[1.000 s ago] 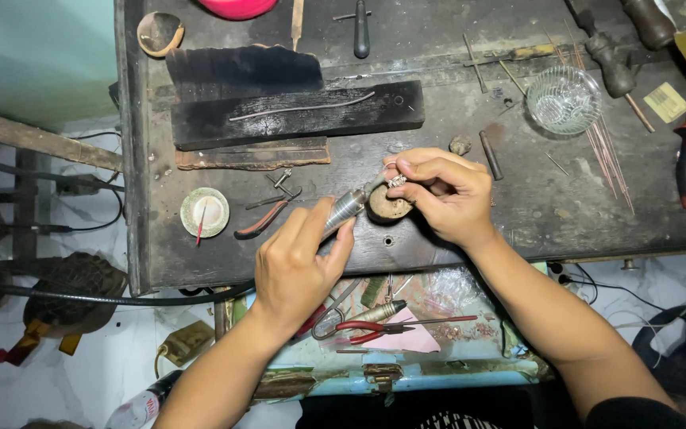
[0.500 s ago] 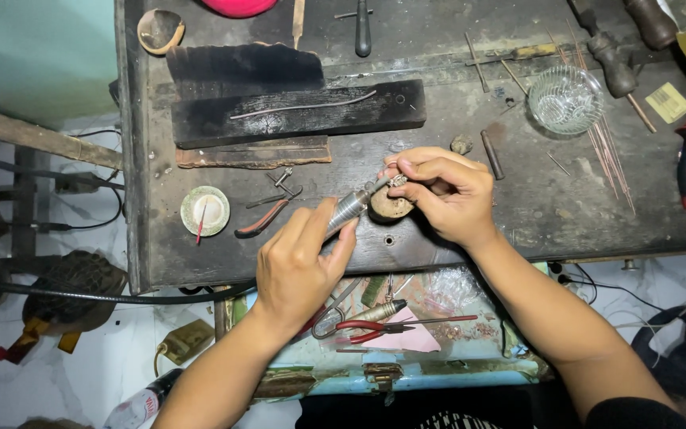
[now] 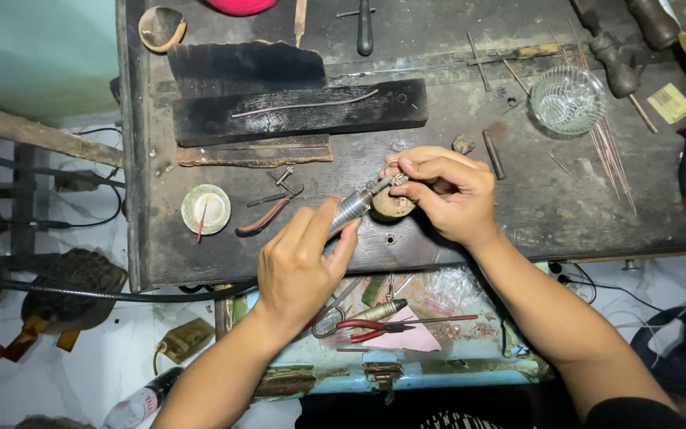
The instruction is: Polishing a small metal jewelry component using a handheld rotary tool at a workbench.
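Near the table's (image 3: 200,262) six o'clock edge, the left hand (image 3: 299,270) is wrapped around a metal handpiece tool (image 3: 352,208). Its tip meets a tiny piece, too small to make out, pinched in the right hand (image 3: 446,191) over a round wooden peg (image 3: 395,205). At one o'clock stands a glass bowl (image 3: 568,99); bare tabletop lies at three.

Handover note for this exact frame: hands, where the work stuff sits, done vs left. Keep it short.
Left hand: gripping a metal rotary handpiece, tip aimed up-right at the work.
Right hand: pinching a small metal piece at the tool tip, steadied over a round wooden block on the dark workbench.
Nearby: small pliers and a round dish to the left of the hands; glass bowl far right; red-handled pliers in the tray below the bench edge.
Done: piece and tool brought together.
Left: how far the working has got is too small to tell.
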